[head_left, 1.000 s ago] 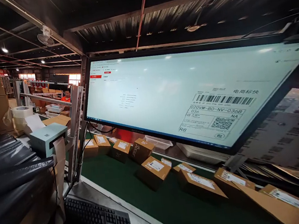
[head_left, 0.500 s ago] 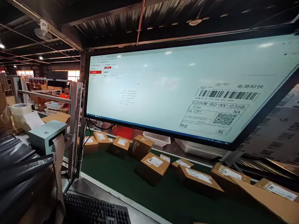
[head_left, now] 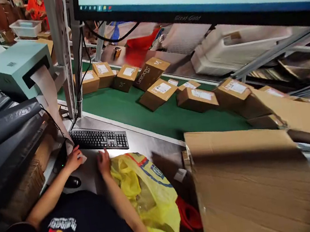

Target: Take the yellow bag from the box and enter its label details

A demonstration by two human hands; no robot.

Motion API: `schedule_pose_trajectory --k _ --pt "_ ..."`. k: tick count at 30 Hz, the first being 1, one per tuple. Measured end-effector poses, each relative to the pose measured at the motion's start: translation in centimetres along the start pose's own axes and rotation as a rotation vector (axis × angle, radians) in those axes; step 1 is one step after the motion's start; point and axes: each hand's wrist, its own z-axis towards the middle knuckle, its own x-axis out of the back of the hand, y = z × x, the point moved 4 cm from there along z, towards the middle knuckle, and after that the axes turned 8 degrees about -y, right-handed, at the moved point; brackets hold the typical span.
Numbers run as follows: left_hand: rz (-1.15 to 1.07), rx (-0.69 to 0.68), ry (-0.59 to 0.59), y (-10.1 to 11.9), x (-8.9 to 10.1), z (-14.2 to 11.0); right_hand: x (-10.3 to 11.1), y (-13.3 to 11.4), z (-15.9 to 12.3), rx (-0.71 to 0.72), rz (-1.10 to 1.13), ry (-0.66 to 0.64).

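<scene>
At the lower left, my left hand (head_left: 75, 159) has its fingers closed on a small white paper label (head_left: 84, 158). It is beside the end of the paper strip (head_left: 49, 90) that hangs from the label printer (head_left: 17, 69). My right hand (head_left: 104, 162) is blurred at the front edge of the black keyboard (head_left: 101, 139); whether it holds anything is not visible. A black mouse (head_left: 72, 182) lies below my left hand. By my right forearm is a yellow plastic bag (head_left: 151, 196).
Several labelled brown boxes (head_left: 157, 92) stand on the green conveyor belt (head_left: 131, 109). A large cardboard carton (head_left: 255, 186) takes up the lower right. The monitor (head_left: 187, 13) hangs overhead. Dark plastic film (head_left: 4, 124) lies at left; a person in orange (head_left: 36, 8) is in the background.
My view has tipped down, so the monitor has shifted up and my forearms, the yellow bag and the carton now show. My left hand, still with white paper, appears beside the printer strip.
</scene>
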Motion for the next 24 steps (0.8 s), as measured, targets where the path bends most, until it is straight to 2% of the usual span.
schedule_pose_trajectory --k 3,4,6,9,12,17,24 --pt "0.167 0.065 -0.088 -0.7 -1.0 0.9 1.3 2.9 3.1 -0.084 -0.028 0.079" --pt "0.213 0.097 -0.105 -1.0 -1.1 1.4 1.4 3.4 4.2 -0.065 -0.049 0.065" --pt "0.29 0.159 -0.13 -1.7 -1.3 2.6 0.8 3.4 5.7 0.051 -0.101 -0.042" --pt "0.364 0.23 -0.16 -3.0 -0.9 4.6 -1.2 2.0 6.3 0.242 -0.167 -0.24" --pt "0.409 0.289 -0.164 -4.3 0.0 5.6 -3.4 0.0 6.3 0.328 -0.233 -0.373" --pt "0.458 0.329 -0.172 -6.1 1.9 5.1 -5.4 -3.8 6.4 0.368 -0.327 -0.55" --pt "0.473 0.279 -0.254 -6.8 1.7 5.3 -6.6 -7.4 7.1 0.335 -0.356 -0.685"
